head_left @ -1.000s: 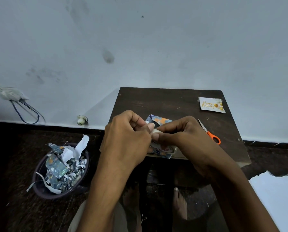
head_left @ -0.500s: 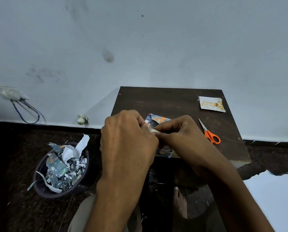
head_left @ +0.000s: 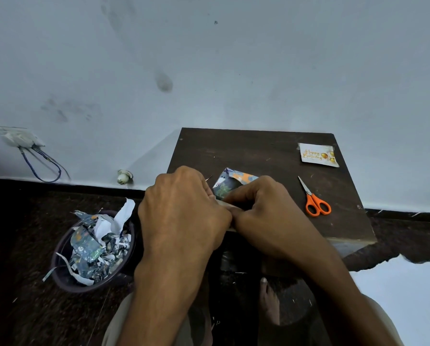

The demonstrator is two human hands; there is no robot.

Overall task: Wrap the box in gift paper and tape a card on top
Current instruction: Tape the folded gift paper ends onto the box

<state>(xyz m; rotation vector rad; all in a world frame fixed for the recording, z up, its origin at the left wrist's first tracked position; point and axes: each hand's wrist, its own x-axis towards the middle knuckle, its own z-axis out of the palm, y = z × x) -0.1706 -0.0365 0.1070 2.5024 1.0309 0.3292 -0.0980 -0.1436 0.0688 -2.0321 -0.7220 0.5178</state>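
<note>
- Box [head_left: 230, 184] sits wrapped near the surface's [head_left: 259, 151] front-left edge — our left hand [head_left: 184, 213] and right hand [head_left: 264, 216] pinch a tape strip [head_left: 227, 207] over it.
- Next, we judge: press it down; card [head_left: 317, 154] waits at the far-right corner.

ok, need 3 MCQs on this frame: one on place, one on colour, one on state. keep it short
1. Where does the white birthday card lie?
A. far right corner of the dark wooden table
B. in the bin
C. on the box

2. What colour are the scissors' handles?
A. blue
B. orange
C. black

3. What are the hands doing?
A. resting flat
B. cutting
C. pinching a strip

Key: A, the card sits apart near the wall; B, orange loops; C, the left hand and right hand pinch a pale strip over the wrapped box.
</note>
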